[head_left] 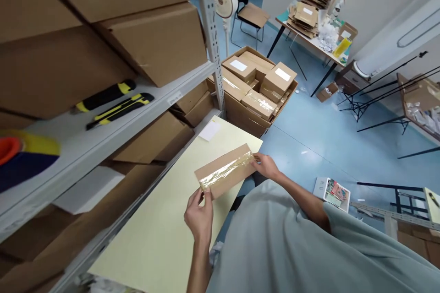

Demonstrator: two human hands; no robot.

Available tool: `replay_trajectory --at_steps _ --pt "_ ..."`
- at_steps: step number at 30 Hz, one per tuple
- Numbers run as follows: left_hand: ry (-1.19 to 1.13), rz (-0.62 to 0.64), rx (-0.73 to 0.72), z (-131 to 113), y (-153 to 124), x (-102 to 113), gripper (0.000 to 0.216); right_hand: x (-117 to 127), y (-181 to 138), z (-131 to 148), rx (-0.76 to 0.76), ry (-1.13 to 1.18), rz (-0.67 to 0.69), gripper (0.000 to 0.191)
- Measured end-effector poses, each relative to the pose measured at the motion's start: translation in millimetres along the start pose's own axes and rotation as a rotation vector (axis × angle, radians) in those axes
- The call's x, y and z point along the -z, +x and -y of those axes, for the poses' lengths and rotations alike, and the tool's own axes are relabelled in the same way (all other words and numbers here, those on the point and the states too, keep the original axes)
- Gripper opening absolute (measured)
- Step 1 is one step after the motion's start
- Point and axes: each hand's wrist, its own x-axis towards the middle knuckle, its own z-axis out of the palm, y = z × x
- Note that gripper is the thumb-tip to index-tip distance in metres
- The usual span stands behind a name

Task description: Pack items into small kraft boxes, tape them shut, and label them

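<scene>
A brown cardboard box (220,187), tilted in the air, is held at its two ends just above the pale yellow tabletop (161,229). Shiny clear tape (227,168) runs lengthwise along its upper face. My left hand (200,214) pinches the near left end, thumb on top by the tape's end. At the far right end, my right hand (266,165) has its fingers closed on the edge. The box's underside is hidden. A small stack of white paper (209,130) lies farther back on the tabletop.
A metal shelf (151,116) on the left bears cartons, two yellow-black utility knives (120,110) and a tape roll (27,155). Beyond the table stands a large open carton (240,116) full of taped boxes. A fan (225,0), a chair (252,13) and a cluttered table (302,32) stand behind.
</scene>
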Motion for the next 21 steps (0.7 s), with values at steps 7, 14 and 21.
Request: replay_trajectory --at_steps 7,14,21 --pt "-0.023 -0.052 -0.402 -168 42 -69 0.044 85 35 -61 -0.060 0.573 -0.272 0.046" --pt "0.005 -0.018 -0.741 -363 128 -195 0.040 171 180 -115 -0.007 0.893 -0.438 0.070" --pt "0.060 0.294 -0.700 -457 256 -350 0.041 215 324 -168 -0.066 0.923 -0.359 0.079"
